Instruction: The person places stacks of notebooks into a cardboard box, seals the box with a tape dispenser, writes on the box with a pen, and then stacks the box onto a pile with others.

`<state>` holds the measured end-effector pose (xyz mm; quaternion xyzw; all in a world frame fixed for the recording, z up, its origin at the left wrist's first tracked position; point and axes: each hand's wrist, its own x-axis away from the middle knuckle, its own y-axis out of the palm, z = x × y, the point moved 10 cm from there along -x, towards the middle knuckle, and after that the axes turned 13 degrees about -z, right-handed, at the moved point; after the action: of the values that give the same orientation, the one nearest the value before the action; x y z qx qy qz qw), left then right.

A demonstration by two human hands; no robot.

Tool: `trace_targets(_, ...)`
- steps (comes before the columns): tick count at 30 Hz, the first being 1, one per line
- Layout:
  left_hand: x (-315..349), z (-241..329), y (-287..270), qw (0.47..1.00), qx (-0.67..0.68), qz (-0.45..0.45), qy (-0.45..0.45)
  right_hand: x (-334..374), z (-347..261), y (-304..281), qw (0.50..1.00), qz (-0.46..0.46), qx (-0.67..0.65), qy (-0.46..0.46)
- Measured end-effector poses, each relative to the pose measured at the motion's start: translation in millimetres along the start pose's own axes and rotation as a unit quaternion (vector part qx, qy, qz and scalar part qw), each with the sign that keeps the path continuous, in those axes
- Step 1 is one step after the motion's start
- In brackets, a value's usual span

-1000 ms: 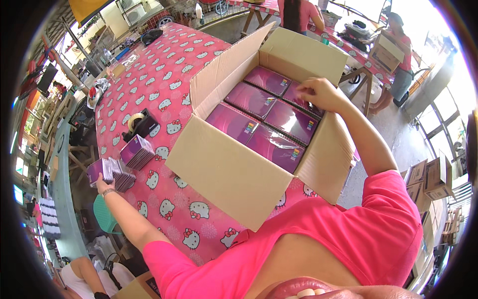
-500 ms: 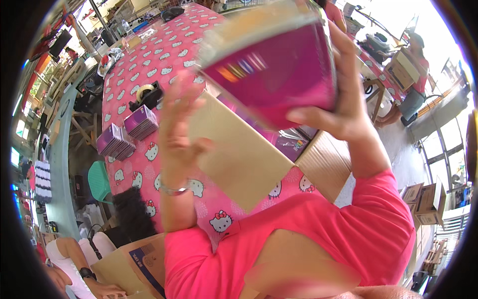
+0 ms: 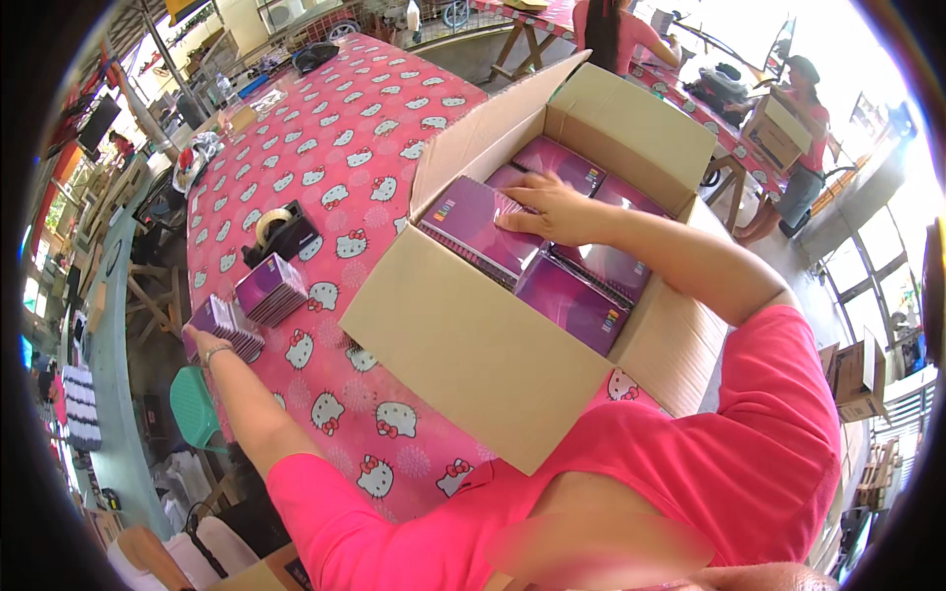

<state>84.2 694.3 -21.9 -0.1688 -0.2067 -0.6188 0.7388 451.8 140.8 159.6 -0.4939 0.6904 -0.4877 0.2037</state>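
- The right hand (image 3: 547,209) lies flat, fingers spread, on a purple notebook pack (image 3: 480,229) inside the cardboard box (image 3: 473,345).
- The left hand (image 3: 205,340), far to the left, touches a small purple stack (image 3: 229,325) at the table edge; its grip cannot be told.

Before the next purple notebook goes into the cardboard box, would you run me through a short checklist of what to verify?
1. Box flaps open: ok, the cardboard box stands open-topped.
2. Room in the box: cannot tell; purple notebooks cover the visible layer.
3. Right hand free: not ok, it lies flat on the top notebook.
4. Left hand on supply: ok, it touches the notebook stack at the table edge.
5. Second stack within reach: ok, beside the first.
6. Tape dispenser clear of the box: ok.
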Motion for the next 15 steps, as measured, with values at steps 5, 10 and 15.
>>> trace_targets(5,-74.9,12.9,-21.5,1.000,-0.013,-0.016,-0.006,0.4,-11.1,3.9,0.995,-0.034,-0.083,-0.035)
trace_targets(10,-68.6,-9.8,-8.6,0.993,0.103,-0.060,0.018,5.3,-9.3,-7.5,0.997,-0.011,-0.069,-0.029)
trace_targets(15,-73.9,17.2,-31.7,0.922,0.243,-0.298,0.056,16.8,-43.5,-44.0,0.979,0.138,-0.029,-0.149)
